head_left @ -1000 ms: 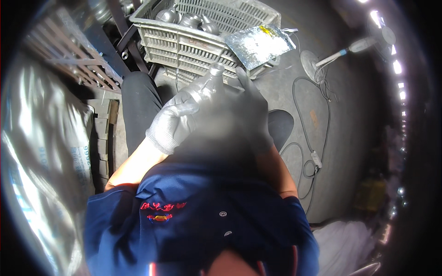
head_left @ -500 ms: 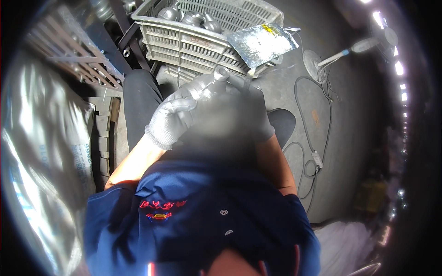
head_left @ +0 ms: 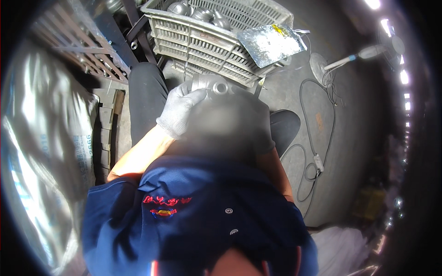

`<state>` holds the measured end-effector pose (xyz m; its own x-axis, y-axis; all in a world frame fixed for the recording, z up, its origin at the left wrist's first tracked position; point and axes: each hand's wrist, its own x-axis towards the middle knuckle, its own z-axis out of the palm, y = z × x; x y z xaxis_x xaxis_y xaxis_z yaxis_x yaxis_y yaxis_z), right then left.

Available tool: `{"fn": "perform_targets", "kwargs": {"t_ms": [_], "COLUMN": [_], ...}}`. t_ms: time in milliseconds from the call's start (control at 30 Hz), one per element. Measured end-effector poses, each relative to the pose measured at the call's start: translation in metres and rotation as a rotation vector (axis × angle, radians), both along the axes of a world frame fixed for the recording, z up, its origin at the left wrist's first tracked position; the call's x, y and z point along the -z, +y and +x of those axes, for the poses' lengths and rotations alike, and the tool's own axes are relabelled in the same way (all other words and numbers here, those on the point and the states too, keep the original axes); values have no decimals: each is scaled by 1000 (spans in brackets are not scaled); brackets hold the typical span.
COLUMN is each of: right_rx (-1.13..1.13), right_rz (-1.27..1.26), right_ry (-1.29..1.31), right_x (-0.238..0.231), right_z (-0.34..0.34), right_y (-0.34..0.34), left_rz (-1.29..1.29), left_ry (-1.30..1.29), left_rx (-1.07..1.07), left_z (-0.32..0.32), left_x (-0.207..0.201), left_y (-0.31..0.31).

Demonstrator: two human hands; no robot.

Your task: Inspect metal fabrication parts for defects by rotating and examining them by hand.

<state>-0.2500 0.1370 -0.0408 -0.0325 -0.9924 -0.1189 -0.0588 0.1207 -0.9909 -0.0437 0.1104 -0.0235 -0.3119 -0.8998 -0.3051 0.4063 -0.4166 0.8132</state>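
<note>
My left hand, in a pale grey knit glove, is closed on a metal fitting above my lap. The fitting has a round body and a short neck whose round open end faces up toward me. My right hand, also gloved, is at the fitting's right side. A grey blur covers the middle of the view and hides the right fingers, so their grip cannot be made out. Just beyond my hands, a grey plastic crate holds several similar metal fittings.
A silvery sheet or bag lies over the crate's near right corner. To the right stand a fan and a looped cable on the floor. A large white sack and a metal rack are at left.
The fitting has turned in my hands: its round body now shows beside the left fingers and its open end faces me more. The left fingers have closed in on it. The view has shifted slightly.
</note>
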Motion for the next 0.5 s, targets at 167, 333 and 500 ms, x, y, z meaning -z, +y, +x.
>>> {"fn": "perform_targets", "kwargs": {"t_ms": [167, 333, 500], "right_rx": [2, -80, -121], "right_rz": [-187, -398, -590], "right_ry": [-5, 155, 356], "right_x": [-11, -23, -28], "right_z": [15, 25, 27], "right_y": [5, 0, 1], "left_rz": [-128, -78, -65], "left_ry": [-85, -52, -24], "left_rx": [23, 42, 11], "left_z": [-2, -7, -9], "left_x": [-6, -13, -16], "left_y": [5, 9, 10]}}
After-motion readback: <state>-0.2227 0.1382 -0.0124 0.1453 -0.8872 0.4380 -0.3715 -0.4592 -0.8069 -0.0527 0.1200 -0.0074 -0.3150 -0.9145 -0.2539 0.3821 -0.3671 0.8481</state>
